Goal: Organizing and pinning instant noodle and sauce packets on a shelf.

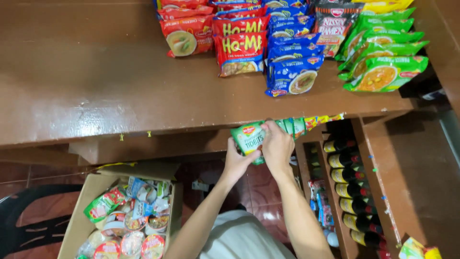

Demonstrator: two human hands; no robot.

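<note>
Both my hands hold a green pouch (248, 137) just under the front edge of the brown shelf (96, 91). My left hand (236, 163) grips its lower edge from below. My right hand (276, 146) covers its right side. To the right of the pouch, a strip of more green and yellow pouches (306, 123) hangs along the shelf edge. On top of the shelf lie rows of noodle packets: red (239, 48), blue (292, 72) and green (383, 72).
An open cardboard box (91, 192) full of cup noodles and packets stands on the floor at lower left. A narrow rack of dark bottles (347, 192) with yellow labels runs down the right. A dark chair (28, 220) sits at far left.
</note>
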